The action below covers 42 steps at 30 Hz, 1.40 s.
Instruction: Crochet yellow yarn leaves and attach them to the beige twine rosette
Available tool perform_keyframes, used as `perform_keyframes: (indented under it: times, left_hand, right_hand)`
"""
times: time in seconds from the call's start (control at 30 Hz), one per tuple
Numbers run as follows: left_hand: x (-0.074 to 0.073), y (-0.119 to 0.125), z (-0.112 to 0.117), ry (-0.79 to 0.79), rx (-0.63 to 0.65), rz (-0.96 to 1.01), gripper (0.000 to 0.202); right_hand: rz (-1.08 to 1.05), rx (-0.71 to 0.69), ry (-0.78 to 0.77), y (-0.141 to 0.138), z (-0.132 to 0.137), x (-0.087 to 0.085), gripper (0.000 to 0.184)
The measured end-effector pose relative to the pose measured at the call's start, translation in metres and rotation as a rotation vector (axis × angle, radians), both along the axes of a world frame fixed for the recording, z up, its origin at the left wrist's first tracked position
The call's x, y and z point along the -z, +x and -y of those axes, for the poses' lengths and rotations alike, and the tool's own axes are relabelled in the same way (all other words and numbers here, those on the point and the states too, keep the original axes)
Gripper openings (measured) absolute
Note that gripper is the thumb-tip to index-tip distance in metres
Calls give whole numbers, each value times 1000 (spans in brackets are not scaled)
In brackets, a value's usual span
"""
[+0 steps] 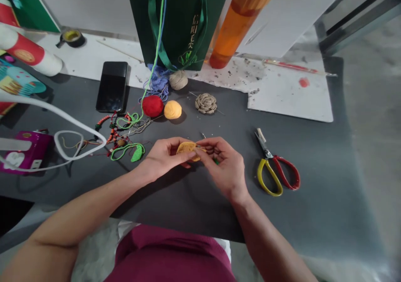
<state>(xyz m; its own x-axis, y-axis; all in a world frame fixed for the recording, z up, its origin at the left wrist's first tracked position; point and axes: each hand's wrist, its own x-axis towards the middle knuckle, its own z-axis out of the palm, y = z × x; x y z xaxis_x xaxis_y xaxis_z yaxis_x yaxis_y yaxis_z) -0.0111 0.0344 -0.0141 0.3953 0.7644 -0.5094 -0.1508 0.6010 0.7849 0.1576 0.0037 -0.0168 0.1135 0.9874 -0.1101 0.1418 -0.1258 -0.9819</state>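
Between my two hands is a small yellow-orange crochet piece (pixel 185 148), low over the dark table. My left hand (pixel 163 156) is closed on its left side, thumb lying across the front. The fingers of my right hand (pixel 224 165) pinch its right edge; a thin metal tip (pixel 203 135) shows just above them, and a green bit (pixel 216 161) by the palm. I cannot make out the rest of that tool. Beyond the hands sit a yellow yarn ball (pixel 173 110), a red yarn ball (pixel 152 106) and a beige crocheted rosette (pixel 206 103).
Scissors (pixel 269 161) with yellow and red handles lie to the right. Leftward are a green crochet leaf (pixel 137 153), beaded cords (pixel 112 133), a black phone (pixel 112 86) and a white cable (pixel 78 121). Behind stand a dark green bag (pixel 178 23) and an orange bottle (pixel 234 27).
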Motion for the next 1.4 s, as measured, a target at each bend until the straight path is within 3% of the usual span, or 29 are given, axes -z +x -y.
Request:
perform_keyframes:
  times: [0.17,0.4,0.63,0.9,1.0,1.1,1.3,1.4]
  left_hand:
    - [3,1,0,-27,-127,20,43]
    - [5,0,-2,95,-182,-10,40]
    - [5,0,-3,143,-197,8,39]
    - [2,0,5,326,-201,-161,38]
    - [0,0,9,373,-170,-196,33]
    - [0,0,9,350,-165,-177,34]
    - [4,2,1,190,-249,-12,38]
    - [2,0,-1,114,-218,23,42]
  right_hand:
    - [-195,11,-58,4,-3,-2,18]
    - [-338,21,-182,14,-9,-6,35]
    - [-408,18,-184,17,-9,-5,37]
    - [-252,-108,-165,8,-1,-6,60]
    - [-127,-70,-153,1,1,-5,49]
    - [-102,-46,-146,-1,0,-3,38]
    - [-259,-68,-186,4,-4,-3,42]
    - [-292,-55,-185,4,-5,-3,43]
